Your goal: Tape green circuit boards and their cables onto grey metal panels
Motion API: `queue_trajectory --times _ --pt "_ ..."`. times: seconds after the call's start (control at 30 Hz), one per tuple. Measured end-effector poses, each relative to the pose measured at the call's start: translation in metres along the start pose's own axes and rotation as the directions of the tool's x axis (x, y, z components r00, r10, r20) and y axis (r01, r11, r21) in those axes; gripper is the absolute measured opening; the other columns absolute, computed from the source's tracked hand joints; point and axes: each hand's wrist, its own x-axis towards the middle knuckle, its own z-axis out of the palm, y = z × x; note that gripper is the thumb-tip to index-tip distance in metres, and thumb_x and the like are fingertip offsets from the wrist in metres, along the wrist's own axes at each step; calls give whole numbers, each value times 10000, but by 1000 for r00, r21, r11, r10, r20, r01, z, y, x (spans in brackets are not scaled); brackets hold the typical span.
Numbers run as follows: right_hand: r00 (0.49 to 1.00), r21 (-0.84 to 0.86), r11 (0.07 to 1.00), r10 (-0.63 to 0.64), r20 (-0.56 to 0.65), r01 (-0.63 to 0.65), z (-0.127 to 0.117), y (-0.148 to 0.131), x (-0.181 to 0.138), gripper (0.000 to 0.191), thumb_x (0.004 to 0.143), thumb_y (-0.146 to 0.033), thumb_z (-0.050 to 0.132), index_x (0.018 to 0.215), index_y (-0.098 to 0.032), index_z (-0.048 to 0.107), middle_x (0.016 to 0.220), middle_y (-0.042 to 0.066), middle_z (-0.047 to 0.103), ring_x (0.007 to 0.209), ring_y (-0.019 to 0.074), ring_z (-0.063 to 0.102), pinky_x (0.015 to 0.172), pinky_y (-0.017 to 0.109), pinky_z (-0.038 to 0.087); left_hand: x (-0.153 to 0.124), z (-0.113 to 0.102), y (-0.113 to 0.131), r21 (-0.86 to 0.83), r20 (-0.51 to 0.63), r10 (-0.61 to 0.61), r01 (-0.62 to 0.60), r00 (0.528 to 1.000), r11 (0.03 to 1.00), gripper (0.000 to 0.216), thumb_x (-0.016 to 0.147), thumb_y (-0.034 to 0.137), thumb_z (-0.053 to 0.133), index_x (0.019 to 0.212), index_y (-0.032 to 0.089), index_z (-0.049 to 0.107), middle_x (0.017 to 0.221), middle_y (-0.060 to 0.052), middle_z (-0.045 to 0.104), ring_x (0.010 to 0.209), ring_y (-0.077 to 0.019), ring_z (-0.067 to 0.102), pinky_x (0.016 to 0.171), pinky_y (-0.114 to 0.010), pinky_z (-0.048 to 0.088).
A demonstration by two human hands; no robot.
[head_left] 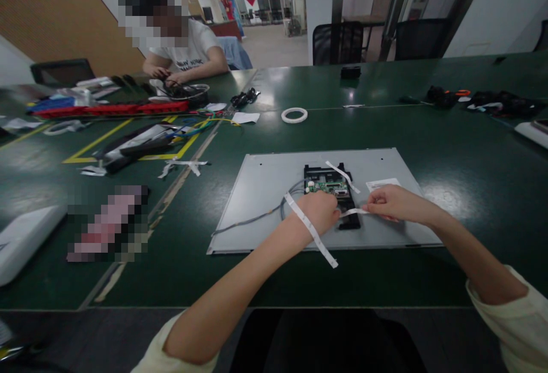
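My left hand point(317, 213) is closed over the lower left of a black plastic frame point(353, 220) holding a green circuit board point(329, 186). A short white tape strip point(353, 211) stretches from it to my right hand point(391, 203), whose fingertips pinch the other end. Another tape strip point(314, 233) lies across the back of my left hand and wrist, its lower end hanging free. One more strip runs over the frame's upper right. Beneath everything lies a flat grey panel point(252, 190), with a grey cable point(246, 222) leading left from the frame. My left fingertips are partly hidden.
A white tape roll point(294, 115) lies beyond the panel. To the left are a blurred phone point(109, 222), a white device point(29, 242), tape scraps and red bins point(115, 109). A co-worker point(188, 48) handles black cables across the green table point(479, 190). More dark items lie far right.
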Motion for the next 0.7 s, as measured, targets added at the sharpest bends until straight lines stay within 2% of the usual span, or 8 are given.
queue_trajectory --times 0.23,0.4,0.5,0.6,0.7 --pt "996 -126 992 9 -90 -21 5 -6 1 369 749 -507 540 661 -151 583 498 -4 509 420 88 443 418 214 296 -2 -2 2 26 -12 -53 53 999 998 319 845 353 478 860 98 669 764 -125 648 769 -218 620 668 -305 474" --pt "990 -240 970 8 -144 -42 6 -7 2 365 745 -503 543 628 -160 585 517 3 533 442 91 448 439 227 285 -5 -7 6 62 -69 11 -7 998 998 256 838 263 452 850 113 658 754 -129 652 751 -249 634 631 -328 470" --pt "988 -256 966 -1 -152 -38 5 -8 2 349 745 -499 547 645 -166 580 542 5 543 455 90 449 450 230 278 -7 -10 10 52 -99 7 -2 995 999 227 814 201 451 935 121 626 747 -118 652 725 -244 639 609 -317 462" --pt "986 -259 965 -9 -169 -36 6 -8 1 311 733 -479 567 672 -174 559 539 -5 534 464 93 450 462 232 277 -9 -10 12 51 -92 41 -36 995 998 234 797 177 467 988 123 592 754 -110 650 727 -237 641 608 -303 458" --pt "981 -264 964 -28 -190 -23 7 -7 2 313 718 -491 581 683 -182 543 545 -12 532 484 100 452 471 233 280 -9 -8 12 49 -58 132 -129 990 990 218 787 141 469 971 148 584 800 -97 657 744 -230 643 612 -296 462"
